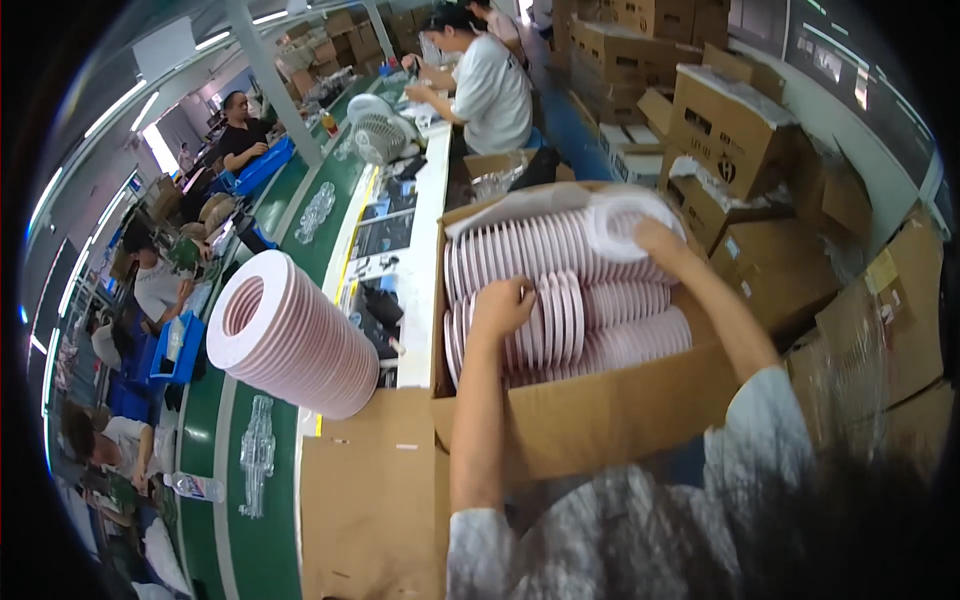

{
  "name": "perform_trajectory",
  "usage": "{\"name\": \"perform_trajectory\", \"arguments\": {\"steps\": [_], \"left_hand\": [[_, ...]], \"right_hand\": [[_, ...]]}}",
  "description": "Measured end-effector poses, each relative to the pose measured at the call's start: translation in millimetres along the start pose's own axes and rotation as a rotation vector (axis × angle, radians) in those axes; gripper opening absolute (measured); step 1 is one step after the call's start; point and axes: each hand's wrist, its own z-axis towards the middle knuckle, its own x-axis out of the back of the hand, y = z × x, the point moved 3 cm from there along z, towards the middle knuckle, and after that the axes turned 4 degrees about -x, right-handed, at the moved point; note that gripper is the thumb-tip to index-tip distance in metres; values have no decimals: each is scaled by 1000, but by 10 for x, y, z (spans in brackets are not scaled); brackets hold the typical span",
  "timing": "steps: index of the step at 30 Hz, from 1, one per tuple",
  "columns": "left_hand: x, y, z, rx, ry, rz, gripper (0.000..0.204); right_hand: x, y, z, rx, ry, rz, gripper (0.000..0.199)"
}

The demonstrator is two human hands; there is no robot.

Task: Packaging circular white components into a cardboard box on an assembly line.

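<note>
An open cardboard box (600,415) in front of me holds rows of pink-and-white flat rings (560,255) standing on edge. My left hand (503,304) presses on the lower row of rings (560,325), fingers curled over their rims. My right hand (660,243) grips the far end of the upper row, next to a white ring face (620,222). A separate long stack of the same rings (295,335) lies on its side on the worktable to the left.
A green conveyor belt (265,520) with clear plastic trays runs along the left. A flat cardboard sheet (370,500) lies by the box. Brown cartons (730,125) pile up at right. Other people work along the line; a white fan (380,128) stands ahead.
</note>
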Motion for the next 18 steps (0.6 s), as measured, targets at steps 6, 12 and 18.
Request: {"name": "perform_trajectory", "arguments": {"steps": [6,12,18], "left_hand": [[-167,-155,-86,-42,-19,41,21],[-121,-38,-77,-31,-20,39,20],[-58,-144,-23,-65,-19,82,19]], "right_hand": [[-291,221,-247,174,-115,-17,22],[-65,-415,724,-264,-193,362,25],[-323,-2003,2505,-734,-197,1823,35]]}}
